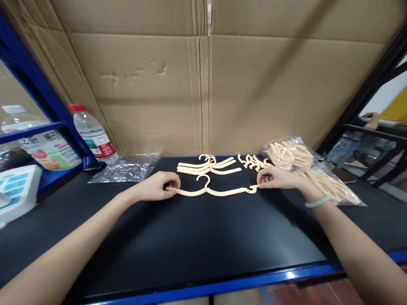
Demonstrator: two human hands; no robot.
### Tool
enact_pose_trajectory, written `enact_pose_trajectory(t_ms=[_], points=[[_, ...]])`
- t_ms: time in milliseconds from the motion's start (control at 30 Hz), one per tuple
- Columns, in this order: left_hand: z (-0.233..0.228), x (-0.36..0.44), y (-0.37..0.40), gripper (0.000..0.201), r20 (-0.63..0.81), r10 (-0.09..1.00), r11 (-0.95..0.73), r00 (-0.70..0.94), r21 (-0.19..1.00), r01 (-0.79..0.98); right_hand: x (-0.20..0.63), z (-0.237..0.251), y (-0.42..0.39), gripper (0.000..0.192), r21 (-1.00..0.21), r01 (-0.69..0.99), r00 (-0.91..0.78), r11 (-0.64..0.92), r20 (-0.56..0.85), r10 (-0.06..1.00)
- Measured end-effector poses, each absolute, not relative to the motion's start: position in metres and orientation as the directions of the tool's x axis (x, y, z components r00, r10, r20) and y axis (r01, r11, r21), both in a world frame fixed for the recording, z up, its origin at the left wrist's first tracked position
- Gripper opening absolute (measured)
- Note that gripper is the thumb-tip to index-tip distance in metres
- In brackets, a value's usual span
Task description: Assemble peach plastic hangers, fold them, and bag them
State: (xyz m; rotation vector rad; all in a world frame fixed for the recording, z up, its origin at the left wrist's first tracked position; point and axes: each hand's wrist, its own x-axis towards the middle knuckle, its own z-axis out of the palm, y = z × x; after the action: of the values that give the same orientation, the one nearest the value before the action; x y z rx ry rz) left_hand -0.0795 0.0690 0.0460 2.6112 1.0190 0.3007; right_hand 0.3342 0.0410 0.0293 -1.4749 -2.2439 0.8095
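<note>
A cream clothes hanger [225, 193] lies on the dark table, its hook pointing away from me. My left hand [159, 186] is closed on the tip of its left arm. In my right hand [273, 178] a small cream hook piece [252, 189] is pinched between thumb and finger, its curved end at the tip of the hanger's right arm; whether it is linked there I cannot tell. Just behind lie several more hangers [193, 168], overlapping in a stack. To their right is a small heap of loose hook pieces [249, 161].
Clear plastic bags of cream parts [289, 152] lie at the right. An empty-looking clear bag [127, 167] and a red-capped bottle [92, 133] are at the left, near a white-and-blue box [19, 195]. A cardboard wall [152, 93] closes off the back. In the right background shows another person's hand [370, 120].
</note>
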Motion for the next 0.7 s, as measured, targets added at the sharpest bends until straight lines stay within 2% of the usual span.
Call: enact_pose_trajectory(t_ms=[100,200,300,400,533,700], points=[[0.036,-0.076,0.069,0.007,0.143,0.735,-0.661,0.662,0.37,0.653,0.333,0.03,0.04,0.029,-0.62,0.729,-0.412,0.29,-0.059,0.909],[0.024,-0.069,0.069,0.011,0.307,0.807,-0.589,0.504,0.351,0.728,0.332,0.029,0.041,0.032,-0.595,0.744,-0.413,0.305,-0.05,0.909],[0.013,-0.065,0.069,0.01,0.439,0.81,-0.552,0.39,0.345,0.759,0.329,0.025,0.042,0.038,-0.564,0.743,-0.386,0.361,0.079,0.919],[0.007,-0.064,0.07,0.01,0.528,0.769,-0.57,0.36,0.312,0.76,0.324,0.019,0.045,0.04,-0.537,0.743,-0.311,0.4,0.252,0.916],[0.004,-0.064,0.07,0.011,0.542,0.737,-0.606,0.403,0.266,0.75,0.317,0.009,0.049,0.038,-0.5,0.763,-0.22,0.41,0.395,0.892],[0.003,-0.064,0.07,0.012,0.539,0.743,-0.599,0.397,0.27,0.754,0.313,0.001,0.053,0.036,-0.474,0.792,-0.141,0.385,0.472,0.87]])
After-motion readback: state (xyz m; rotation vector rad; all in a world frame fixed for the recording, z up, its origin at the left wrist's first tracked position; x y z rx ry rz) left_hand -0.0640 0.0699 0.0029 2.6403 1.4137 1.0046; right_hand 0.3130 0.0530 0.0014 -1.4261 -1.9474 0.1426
